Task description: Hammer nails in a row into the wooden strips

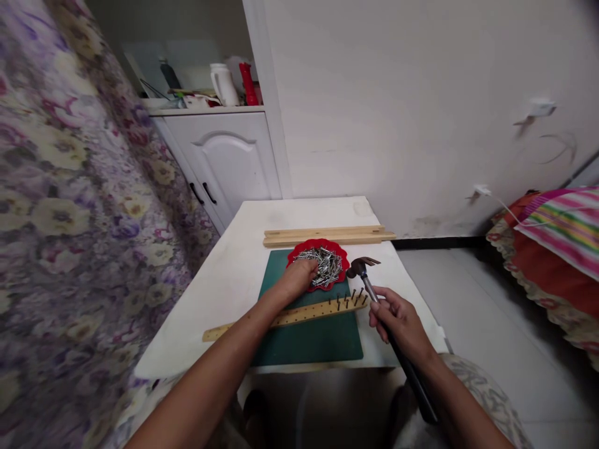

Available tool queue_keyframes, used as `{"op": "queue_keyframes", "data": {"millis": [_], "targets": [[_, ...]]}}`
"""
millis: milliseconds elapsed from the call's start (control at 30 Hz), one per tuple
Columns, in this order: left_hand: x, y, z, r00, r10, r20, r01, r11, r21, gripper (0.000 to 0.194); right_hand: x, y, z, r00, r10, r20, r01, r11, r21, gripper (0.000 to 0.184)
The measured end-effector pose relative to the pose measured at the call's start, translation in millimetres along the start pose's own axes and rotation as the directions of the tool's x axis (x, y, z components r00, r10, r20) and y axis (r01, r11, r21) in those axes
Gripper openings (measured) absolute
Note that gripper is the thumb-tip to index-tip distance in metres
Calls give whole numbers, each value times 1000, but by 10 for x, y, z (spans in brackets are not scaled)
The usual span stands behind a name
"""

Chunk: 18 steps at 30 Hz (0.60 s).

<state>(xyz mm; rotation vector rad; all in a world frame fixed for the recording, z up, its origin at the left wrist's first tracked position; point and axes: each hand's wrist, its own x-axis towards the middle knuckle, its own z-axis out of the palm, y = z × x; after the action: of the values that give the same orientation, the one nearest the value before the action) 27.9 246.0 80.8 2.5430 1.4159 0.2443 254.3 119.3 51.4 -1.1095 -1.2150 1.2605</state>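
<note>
My left hand [301, 277] reaches into a red scalloped dish [344, 249] heaped with silvery nails [330, 267]. Its fingers are drawn together at the near left of the heap, and whatever lies between them is hidden. My right hand [397, 319] is wrapped round a claw hammer [369, 287], its head up and its black grip slanting down toward me. Below the dish lies a wooden strip [304, 313] with rows of small holes. Several dark nails [347, 302] stand upright in its right end. My left forearm covers part of the strip.
A green cutting mat [313, 343] lies under the strip and dish on a white table [210, 274]. Wooden strips [327, 236] lie behind the dish. A floral curtain [93, 187] hangs at left, a white cabinet [224, 156] stands behind, and a covered bed [552, 243] is at right.
</note>
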Motion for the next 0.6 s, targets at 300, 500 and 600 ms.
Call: {"op": "queue_keyframes", "data": {"millis": [300, 500, 600], "targets": [[-80, -6, 91, 979, -145, -143, 75, 910, -409, 6, 16, 33, -40, 999, -36, -11, 36, 999, 6, 33], [-492, 173, 398, 947, -288, -141, 71, 615, -785, 14, -11, -2, -35, 999, -40, -3, 40, 999, 12, 31], [-652, 309, 631, 918, -340, -205, 58, 626, -778, 18, -24, -24, -28, 999, -42, -4, 42, 999, 15, 31]]}}
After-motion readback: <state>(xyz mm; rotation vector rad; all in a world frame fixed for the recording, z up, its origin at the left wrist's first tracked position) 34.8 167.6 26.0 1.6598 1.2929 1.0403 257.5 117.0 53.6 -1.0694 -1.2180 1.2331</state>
